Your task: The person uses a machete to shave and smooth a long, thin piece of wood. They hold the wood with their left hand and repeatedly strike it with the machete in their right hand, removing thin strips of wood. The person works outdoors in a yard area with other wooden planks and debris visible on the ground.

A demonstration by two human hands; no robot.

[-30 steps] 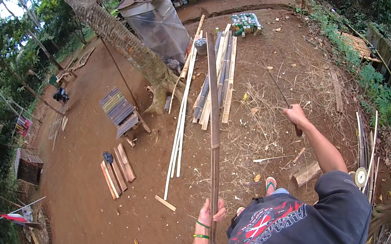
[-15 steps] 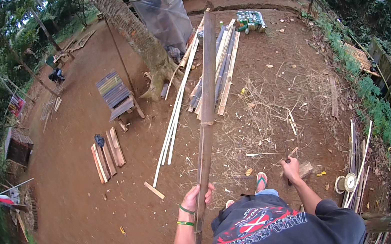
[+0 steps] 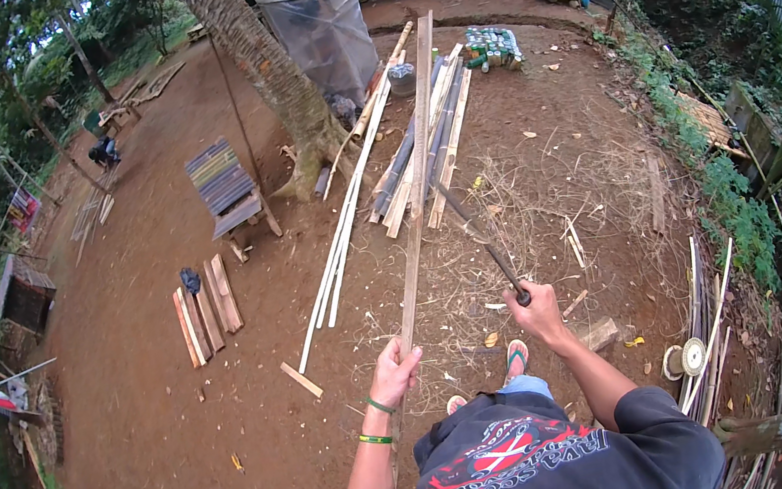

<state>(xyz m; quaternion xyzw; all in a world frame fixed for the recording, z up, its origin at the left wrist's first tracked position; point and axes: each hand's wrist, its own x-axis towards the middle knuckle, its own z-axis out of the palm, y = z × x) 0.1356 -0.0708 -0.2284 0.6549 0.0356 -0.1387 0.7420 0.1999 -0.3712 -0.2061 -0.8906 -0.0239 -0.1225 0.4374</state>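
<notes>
My left hand (image 3: 393,374) is wrapped round the lower part of a long split bamboo pole (image 3: 412,272). The bamboo runs up and slightly right across the middle, its narrow edge facing up. My right hand (image 3: 539,311) grips the dark handle of a machete (image 3: 491,252). Its blade slants up and left, and the tip appears close to the bamboo's right side; whether they touch I cannot tell. Below the right hand, a wooden block (image 3: 599,334) lies on the ground near my sandalled feet.
Beyond the bamboo lie several split bamboo lengths (image 3: 450,134) and long pale strips (image 3: 335,243). A leaning tree trunk (image 3: 269,70) and a small slatted stand (image 3: 222,184) are left of them. Planks (image 3: 228,294) lie further left. A spool (image 3: 694,357) sits at right. People are in the background.
My right hand has risen and swung the machete up toward the bamboo. The bamboo has turned in my left hand from its broad face to its narrow edge.
</notes>
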